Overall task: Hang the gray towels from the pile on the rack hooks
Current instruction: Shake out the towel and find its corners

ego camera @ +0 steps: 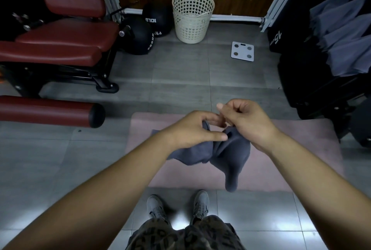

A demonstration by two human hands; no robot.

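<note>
A gray towel [230, 155] hangs in front of me above a pink mat [281, 153], held by both hands. My left hand [192, 129] grips its upper edge, thumb pressed on the cloth. My right hand [247, 119] pinches the towel's top just to the right, fingers curled and touching the left fingers. One end of the towel droops toward my shoes. Several gray towels [345, 45] hang on a dark rack at the far right; its hooks are not visible.
A cream laundry basket [192, 16] stands by the back wall, with a white scale [242, 51] to its right on the tiled floor. A red padded gym bench [60, 35] and black medicine balls [140, 37] fill the left.
</note>
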